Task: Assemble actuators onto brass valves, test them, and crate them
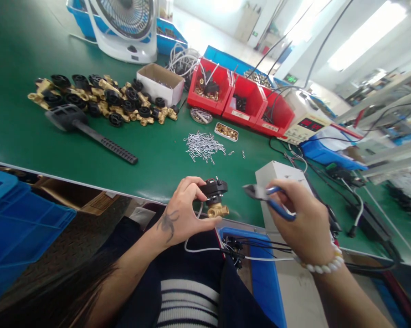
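Observation:
My left hand [188, 209] grips a brass valve [216, 200] that has a black plastic top, holding it upright at the table's front edge. A white cable hangs beside that hand. In my right hand [301, 218] is a pair of blue-handled pliers [265, 195], their jaws pointing left toward the valve but apart from it. Beyond the hands lies a pile of small metal clips [203, 146], with a few loose ones to its right. Some of the pliers' handles are hidden by my right fingers.
Many brass valves [113, 100] with black tops lie at the back left, near a black mallet [89, 130]. Red bins [244, 102], a white carton [162, 84] and a fan [126, 27] stand behind. A white box [277, 177] stands by my right hand.

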{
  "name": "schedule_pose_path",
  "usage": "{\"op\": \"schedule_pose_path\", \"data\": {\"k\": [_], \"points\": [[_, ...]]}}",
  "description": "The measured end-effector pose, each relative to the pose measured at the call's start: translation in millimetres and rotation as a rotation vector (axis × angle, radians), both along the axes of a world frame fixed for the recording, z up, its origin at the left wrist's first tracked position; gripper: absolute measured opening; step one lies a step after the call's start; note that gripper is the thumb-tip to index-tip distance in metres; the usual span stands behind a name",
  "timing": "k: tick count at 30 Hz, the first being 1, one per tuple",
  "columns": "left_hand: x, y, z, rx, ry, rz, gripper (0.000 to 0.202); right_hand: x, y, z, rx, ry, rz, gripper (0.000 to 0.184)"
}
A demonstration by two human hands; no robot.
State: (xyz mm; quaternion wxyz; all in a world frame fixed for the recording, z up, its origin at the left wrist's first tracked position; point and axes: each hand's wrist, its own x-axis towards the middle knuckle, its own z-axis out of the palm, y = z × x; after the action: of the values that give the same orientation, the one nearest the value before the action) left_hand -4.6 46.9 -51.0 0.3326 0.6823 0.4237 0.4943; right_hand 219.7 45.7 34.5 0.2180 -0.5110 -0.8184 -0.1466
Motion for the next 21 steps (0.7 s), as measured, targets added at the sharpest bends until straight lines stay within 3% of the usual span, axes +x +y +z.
{"op": "schedule_pose_path", "data": {"k": [2, 6, 11, 16, 21], "points": [[0.2, -0.3, 0.2, 0.003, 0.008, 0.005, 0.038, -0.8, -0.7, -1.0, 0.018, 0.053, 0.001, 0.013], [2.2, -1.0, 0.9, 0.087, 0.047, 0.001, 0.038, -3.2, -0.9, -3.5, -0.275, -0.27, 0.069, 0.022], [2.3, -0.6, 1.1, 0.037, 0.024, 0.02, 0.038, -3.1, -1.5, -0.5, -0.05, 0.037, 0.006, 0.016], [1.2, 0.3, 0.9, 0.059, 0.023, 0.015, 0.037, -3.1, -2.6, -4.7, -0.3, -0.271, 0.009, 0.025], [1.1, -0.3, 0.0, 0.041, 0.004, 0.024, 0.038, -3.1, -3.9, -3.8, -0.034, 0.039, -0.07, 0.017]]}}
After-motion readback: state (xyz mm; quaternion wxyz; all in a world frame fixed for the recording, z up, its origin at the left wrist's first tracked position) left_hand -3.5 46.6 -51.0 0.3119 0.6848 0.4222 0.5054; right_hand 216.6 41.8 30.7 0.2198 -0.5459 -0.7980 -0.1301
